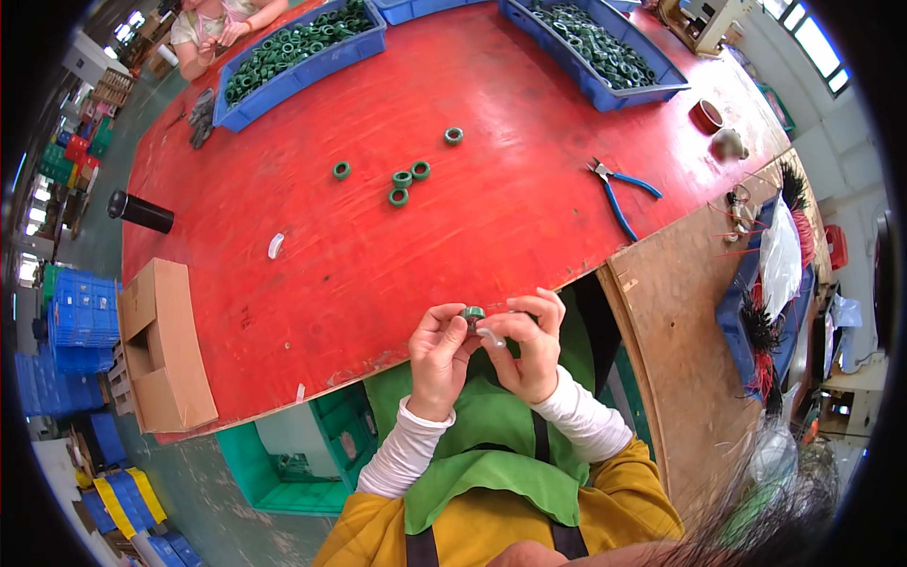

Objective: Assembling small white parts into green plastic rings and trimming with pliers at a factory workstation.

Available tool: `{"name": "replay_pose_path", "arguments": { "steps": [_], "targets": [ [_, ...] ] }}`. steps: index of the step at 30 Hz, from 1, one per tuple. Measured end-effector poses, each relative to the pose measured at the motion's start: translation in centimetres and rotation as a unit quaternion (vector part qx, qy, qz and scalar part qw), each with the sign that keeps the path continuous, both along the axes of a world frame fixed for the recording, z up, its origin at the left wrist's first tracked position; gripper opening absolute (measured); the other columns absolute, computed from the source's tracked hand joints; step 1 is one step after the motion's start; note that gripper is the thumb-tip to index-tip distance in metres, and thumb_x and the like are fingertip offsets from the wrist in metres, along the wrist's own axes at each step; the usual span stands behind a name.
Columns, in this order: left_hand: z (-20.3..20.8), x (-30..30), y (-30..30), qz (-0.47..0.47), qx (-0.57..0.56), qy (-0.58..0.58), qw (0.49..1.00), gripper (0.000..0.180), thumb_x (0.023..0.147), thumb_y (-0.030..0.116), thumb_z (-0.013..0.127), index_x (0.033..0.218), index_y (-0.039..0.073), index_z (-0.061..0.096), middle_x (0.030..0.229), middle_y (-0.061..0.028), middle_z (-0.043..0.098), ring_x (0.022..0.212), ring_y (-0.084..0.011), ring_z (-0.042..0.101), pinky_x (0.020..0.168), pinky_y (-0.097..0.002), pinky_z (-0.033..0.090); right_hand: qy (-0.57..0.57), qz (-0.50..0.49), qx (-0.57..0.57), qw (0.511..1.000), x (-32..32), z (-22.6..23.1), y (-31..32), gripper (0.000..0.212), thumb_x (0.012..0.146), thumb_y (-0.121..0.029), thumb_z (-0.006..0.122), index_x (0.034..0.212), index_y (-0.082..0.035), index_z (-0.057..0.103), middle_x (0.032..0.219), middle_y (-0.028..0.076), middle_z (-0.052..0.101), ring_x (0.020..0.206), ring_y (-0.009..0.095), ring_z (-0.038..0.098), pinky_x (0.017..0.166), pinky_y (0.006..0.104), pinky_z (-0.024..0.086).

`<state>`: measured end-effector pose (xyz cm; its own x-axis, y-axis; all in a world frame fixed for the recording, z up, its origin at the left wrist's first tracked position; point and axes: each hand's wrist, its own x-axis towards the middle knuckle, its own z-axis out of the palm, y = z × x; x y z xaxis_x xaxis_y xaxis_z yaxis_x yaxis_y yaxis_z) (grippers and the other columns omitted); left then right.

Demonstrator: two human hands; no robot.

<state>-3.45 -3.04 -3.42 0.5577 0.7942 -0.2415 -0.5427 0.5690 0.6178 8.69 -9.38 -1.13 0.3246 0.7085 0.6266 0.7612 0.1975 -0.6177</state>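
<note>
Just over the table's near edge, my left hand (440, 354) pinches a small green ring (473, 313) between thumb and fingers. My right hand (525, 350) is closed close beside it, on a small whitish, translucent piece (491, 337) that sits just below the ring. Whether that piece touches the ring I cannot tell. Farther out on the red table (312, 227) lie several loose green rings (402, 178), with a lighter-faced ring (453, 136) a little beyond them. A similar whitish translucent piece (275, 246) rests alone to the left.
Blue trays of green rings (300, 59) stand at the far side, near another person's hands (225, 36). Blue-handled cutters (622, 197) lie right. At left are a black bottle (142, 212) and a cardboard box (170, 350); a green crate (283, 496) sits below the edge.
</note>
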Motion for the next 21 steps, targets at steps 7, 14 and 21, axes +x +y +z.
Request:
{"name": "replay_pose_path", "arguments": {
  "steps": [7,14,21],
  "targets": [
    [0.7,-0.2,-0.1,-0.031,0.067,0.027,0.997,0.017,0.093,0.009,0.055,0.106,-0.002,0.055,0.097,-0.0103,0.064,0.085,-0.0211,0.066,0.079,-0.0357,0.057,-0.019,-0.003,0.011,1.0,2.5,1.3,1.4,0.019,0.069,-0.009,0.072,0.085,-0.012,0.06,0.082,-0.003,0.066,0.089,0.023,0.055,0.091,0.0449,0.033],
    [1.3,-1.1,0.7,-0.102,0.11,0.049,0.988,0.019,0.093,0.011,0.055,0.106,-0.002,0.057,0.094,-0.011,0.065,0.084,-0.023,0.066,0.076,-0.037,0.057,-0.001,0.027,-0.037,0.999,2.8,1.5,1.6,0.017,0.068,-0.009,0.072,0.081,-0.01,0.061,0.082,-0.001,0.062,0.087,0.023,0.054,0.087,0.0399,0.037],
    [0.5,-1.4,0.8,-0.117,0.084,0.019,0.989,0.018,0.092,0.013,0.056,0.107,0.002,0.058,0.102,-0.0092,0.062,0.086,-0.022,0.066,0.075,-0.039,0.058,0.47,0.171,-0.174,0.848,2.6,-0.4,1.4,0.015,0.082,-0.013,0.069,0.081,-0.004,0.058,0.086,0.005,0.062,0.081,0.014,0.057,0.073,0.0273,0.046]
  ]
}}
